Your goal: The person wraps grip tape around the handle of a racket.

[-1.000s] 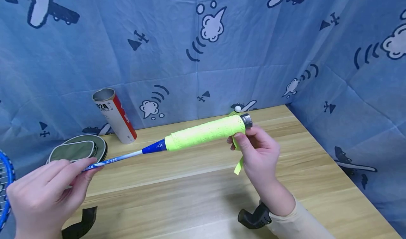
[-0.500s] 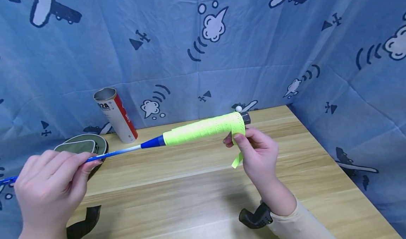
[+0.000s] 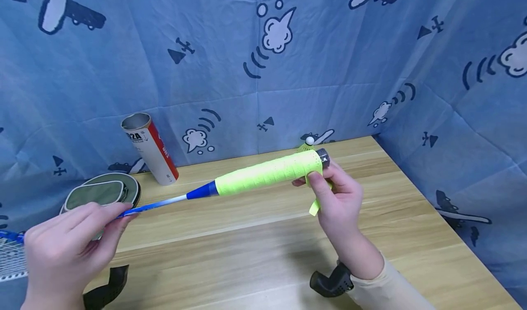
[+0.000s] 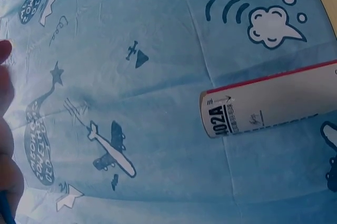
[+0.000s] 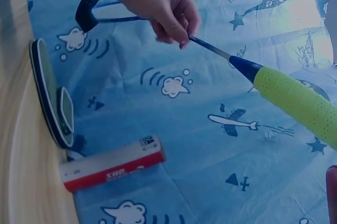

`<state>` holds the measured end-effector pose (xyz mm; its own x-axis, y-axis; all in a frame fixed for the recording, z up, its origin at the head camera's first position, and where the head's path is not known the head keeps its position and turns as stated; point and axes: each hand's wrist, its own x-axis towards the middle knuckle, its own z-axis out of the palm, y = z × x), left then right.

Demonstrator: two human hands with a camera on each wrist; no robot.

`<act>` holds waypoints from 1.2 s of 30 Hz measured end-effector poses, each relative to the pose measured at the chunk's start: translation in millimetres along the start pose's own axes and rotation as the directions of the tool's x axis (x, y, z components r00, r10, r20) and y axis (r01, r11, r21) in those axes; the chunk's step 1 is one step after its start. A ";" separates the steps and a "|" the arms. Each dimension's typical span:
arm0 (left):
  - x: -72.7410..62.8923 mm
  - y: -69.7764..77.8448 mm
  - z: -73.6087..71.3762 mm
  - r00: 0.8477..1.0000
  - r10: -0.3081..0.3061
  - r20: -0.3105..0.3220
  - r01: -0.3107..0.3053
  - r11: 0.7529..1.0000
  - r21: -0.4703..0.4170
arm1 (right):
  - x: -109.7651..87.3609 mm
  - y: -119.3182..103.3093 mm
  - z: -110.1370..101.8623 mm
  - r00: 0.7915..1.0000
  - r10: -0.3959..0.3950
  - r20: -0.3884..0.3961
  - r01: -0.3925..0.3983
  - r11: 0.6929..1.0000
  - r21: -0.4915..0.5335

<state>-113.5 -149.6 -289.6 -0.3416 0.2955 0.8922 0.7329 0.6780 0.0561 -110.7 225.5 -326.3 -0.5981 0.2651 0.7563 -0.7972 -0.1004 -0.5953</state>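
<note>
My left hand pinches the blue shaft of a badminton racket, held above the table at a slant. Its strung head shows only in part at the left edge of the head view. Yellow-green perforated overgrip tape is wound round the handle, with the black butt end bare. Near that end my right hand pinches the tape between thumb and fingers, and a short loose tail hangs below. In the right wrist view the wrapped handle runs to the right edge, and the left hand grips the shaft.
A shuttlecock tube stands open-topped at the back of the wooden table. Beside it lies a green round case. Behind the handle's butt sits a shuttlecock. A blue printed curtain hangs behind.
The racket has rolled about its shaft between my left fingers, its head swinging from upright through edge-on to tilted. The handle rose slightly, then dipped again. My right hand stays on the tape.
</note>
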 end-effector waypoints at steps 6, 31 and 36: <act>0.6 2.4 12.0 0.981 0.009 -0.193 0.000 0.999 0.049 | 0.0 -2.7 1.1 0.999 -0.037 -0.019 0.038 0.997 0.072; 1.7 7.6 -0.6 0.999 -0.035 0.019 0.033 0.992 0.119 | 3.2 -7.4 -1.2 0.993 -0.106 0.052 0.101 0.991 0.087; 2.9 8.6 0.9 0.999 -0.040 -0.012 0.041 0.994 0.101 | 4.8 -7.4 -2.1 0.989 -0.123 0.078 0.120 0.992 0.038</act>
<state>-108.6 -142.3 -286.9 -0.3631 0.2599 0.8948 0.6549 0.7542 0.0467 -107.5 229.5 -318.8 -0.5000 0.1993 0.8428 -0.8660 -0.1037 -0.4892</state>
